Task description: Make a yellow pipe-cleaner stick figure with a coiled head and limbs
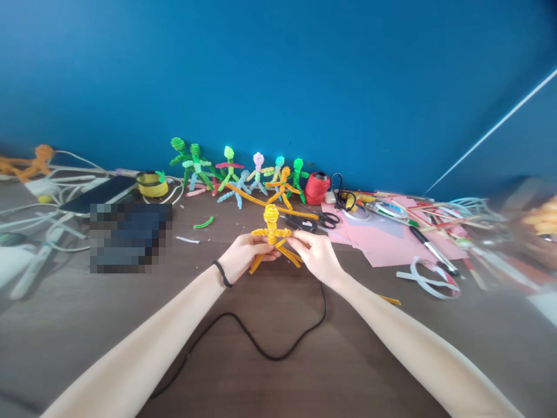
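Observation:
A yellow-orange pipe cleaner figure point(271, 217) is held upright between my two hands over the middle of the table. It has a wound round head, coiled arms and long straight legs. My left hand point(243, 255), with a black band at the wrist, is closed on its left side, thumb and fingers around the body and a leg. With thumb and forefinger, my right hand point(315, 255) pinches the end of its right arm. Behind the hands lie black-handled scissors point(328, 219), partly covered by a dark tool.
Several coloured pipe cleaner figures point(228, 165) lean on the blue wall, beside a red spool point(317, 188). Pink paper sheets point(383, 244) and a pen point(433, 249) lie right. Phones and cables point(104, 194) are left. A black cord point(261, 348) crosses the table in front.

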`<state>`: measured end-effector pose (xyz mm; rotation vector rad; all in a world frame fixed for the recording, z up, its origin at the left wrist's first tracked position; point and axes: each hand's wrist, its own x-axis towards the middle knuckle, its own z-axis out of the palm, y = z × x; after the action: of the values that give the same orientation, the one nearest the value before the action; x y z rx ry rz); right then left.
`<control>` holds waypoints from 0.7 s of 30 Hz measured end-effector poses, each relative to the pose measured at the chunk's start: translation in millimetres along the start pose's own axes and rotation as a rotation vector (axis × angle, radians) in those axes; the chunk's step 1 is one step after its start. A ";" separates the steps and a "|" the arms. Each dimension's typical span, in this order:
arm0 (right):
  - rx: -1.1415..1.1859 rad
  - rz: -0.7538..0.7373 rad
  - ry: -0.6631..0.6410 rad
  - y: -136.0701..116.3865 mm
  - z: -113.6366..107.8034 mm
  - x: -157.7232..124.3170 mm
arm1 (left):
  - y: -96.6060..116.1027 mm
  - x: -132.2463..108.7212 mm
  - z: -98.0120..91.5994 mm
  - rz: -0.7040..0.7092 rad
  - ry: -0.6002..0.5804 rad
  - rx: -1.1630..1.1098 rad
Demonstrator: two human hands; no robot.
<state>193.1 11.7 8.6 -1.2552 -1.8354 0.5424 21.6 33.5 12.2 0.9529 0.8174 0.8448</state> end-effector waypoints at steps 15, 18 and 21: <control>-0.122 -0.076 -0.139 4.2 2.3 -3.2 | 5.7 -4.5 8.9 0.110 -0.125 -0.088; -0.369 -0.131 -0.142 4.9 11.6 -8.3 | 3.4 -1.5 8.6 0.147 -0.056 -0.085; -0.492 -0.217 -0.184 4.4 18.0 -11.2 | 1.9 1.1 7.3 0.200 0.029 0.024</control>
<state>182.5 5.1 -9.1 -1.3234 -2.3197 0.0851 28.0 32.5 16.4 1.0581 0.7664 1.0249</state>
